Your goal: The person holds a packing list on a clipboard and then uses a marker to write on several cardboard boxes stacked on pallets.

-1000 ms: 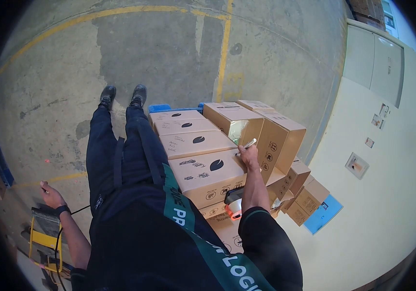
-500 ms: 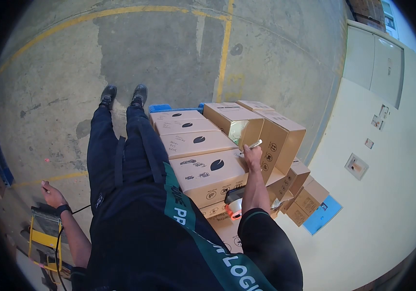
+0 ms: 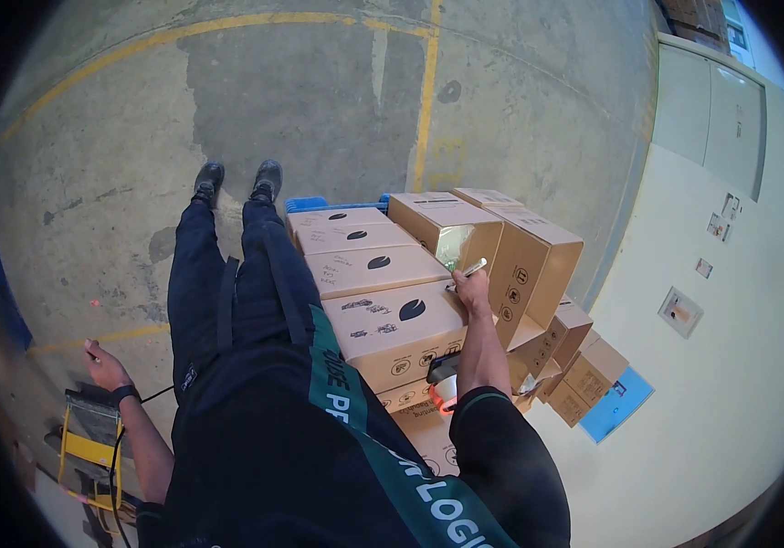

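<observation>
My right hand (image 3: 472, 288) is closed round a pale marker pen (image 3: 475, 267), at the far right edge of the nearest cardboard box (image 3: 383, 340). The tip is too small to tell whether it touches the cardboard. This box's top carries a black leaf mark and dark scribbled-over handwriting. Beyond it, another closed box (image 3: 373, 274) has a leaf mark and lines of handwriting. My left hand (image 3: 107, 367) hangs out to the left, fingers curled; a small dark thing seems to show between them, too small to name.
An open box with clear plastic (image 3: 455, 245) inside stands beside a taller open box (image 3: 529, 274). A dark device (image 3: 444, 367) and a white-and-orange object (image 3: 445, 395) lie near my right forearm. A yellow-framed step stool (image 3: 90, 452) stands at left; a wall (image 3: 684, 384) runs along the right.
The whole view has shifted slightly. My right hand with the marker has stayed at the box edge, the pen tilted a little differently. My left hand is nearly unchanged.
</observation>
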`<action>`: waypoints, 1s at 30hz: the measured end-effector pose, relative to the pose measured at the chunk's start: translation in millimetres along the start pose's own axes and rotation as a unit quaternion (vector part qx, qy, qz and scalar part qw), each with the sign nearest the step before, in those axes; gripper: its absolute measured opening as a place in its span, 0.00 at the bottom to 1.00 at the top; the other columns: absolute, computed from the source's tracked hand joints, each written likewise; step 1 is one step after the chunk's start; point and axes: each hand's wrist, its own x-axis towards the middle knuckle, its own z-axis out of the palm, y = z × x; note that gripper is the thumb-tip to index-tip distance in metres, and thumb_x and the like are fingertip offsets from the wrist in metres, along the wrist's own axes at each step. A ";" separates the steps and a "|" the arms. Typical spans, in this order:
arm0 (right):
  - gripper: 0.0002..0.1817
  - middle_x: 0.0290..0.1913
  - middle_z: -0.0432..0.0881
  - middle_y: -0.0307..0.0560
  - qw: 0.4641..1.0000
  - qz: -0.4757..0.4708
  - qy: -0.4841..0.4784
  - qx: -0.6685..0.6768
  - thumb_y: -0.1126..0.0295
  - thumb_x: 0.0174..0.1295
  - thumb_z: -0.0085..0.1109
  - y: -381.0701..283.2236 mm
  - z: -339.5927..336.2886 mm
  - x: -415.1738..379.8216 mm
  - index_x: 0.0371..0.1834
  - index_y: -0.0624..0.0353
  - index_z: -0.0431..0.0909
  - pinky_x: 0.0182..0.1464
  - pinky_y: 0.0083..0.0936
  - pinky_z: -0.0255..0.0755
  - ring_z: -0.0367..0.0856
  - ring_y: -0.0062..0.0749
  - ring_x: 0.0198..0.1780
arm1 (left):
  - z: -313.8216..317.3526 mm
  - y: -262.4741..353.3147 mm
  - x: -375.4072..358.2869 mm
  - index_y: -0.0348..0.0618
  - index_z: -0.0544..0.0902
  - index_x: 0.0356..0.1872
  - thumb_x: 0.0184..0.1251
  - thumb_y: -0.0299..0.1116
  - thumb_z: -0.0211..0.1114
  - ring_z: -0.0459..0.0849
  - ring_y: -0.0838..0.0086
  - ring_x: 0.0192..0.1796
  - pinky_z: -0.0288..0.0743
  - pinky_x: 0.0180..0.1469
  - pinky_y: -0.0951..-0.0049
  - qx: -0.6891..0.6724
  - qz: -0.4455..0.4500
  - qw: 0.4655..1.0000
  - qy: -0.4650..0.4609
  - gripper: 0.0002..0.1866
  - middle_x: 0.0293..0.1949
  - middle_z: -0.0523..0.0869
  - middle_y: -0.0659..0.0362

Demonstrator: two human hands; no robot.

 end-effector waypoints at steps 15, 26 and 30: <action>0.13 0.22 0.82 0.50 0.995 -0.014 0.084 0.055 0.67 0.51 0.59 5.2 -24.2 -16.9 0.23 0.70 0.77 0.28 0.29 0.75 0.81 0.31 0.24 | 14.4 0.0 0.8 0.34 0.80 0.47 0.71 0.53 0.46 0.80 0.59 0.52 0.69 0.55 0.65 -0.016 0.004 1.000 -0.014 0.28 0.47 0.83 0.48; 0.15 0.27 0.84 0.54 0.999 -0.010 0.046 0.004 0.65 0.49 0.61 9.3 -19.8 -11.1 0.33 0.67 0.81 0.38 0.33 0.76 0.84 0.40 0.32 | 20.2 -4.4 3.0 0.34 0.78 0.49 0.71 0.52 0.46 0.80 0.60 0.52 0.69 0.55 0.66 -0.052 0.013 0.998 -0.012 0.28 0.46 0.83 0.48; 0.15 0.25 0.83 0.53 0.994 -0.038 0.103 0.030 0.64 0.50 0.60 -2.0 -21.8 -19.5 0.29 0.68 0.81 0.37 0.32 0.77 0.85 0.37 0.30 | 22.6 -4.7 3.0 0.34 0.79 0.48 0.71 0.53 0.46 0.80 0.60 0.51 0.69 0.54 0.66 -0.066 0.010 0.998 -0.006 0.28 0.46 0.83 0.48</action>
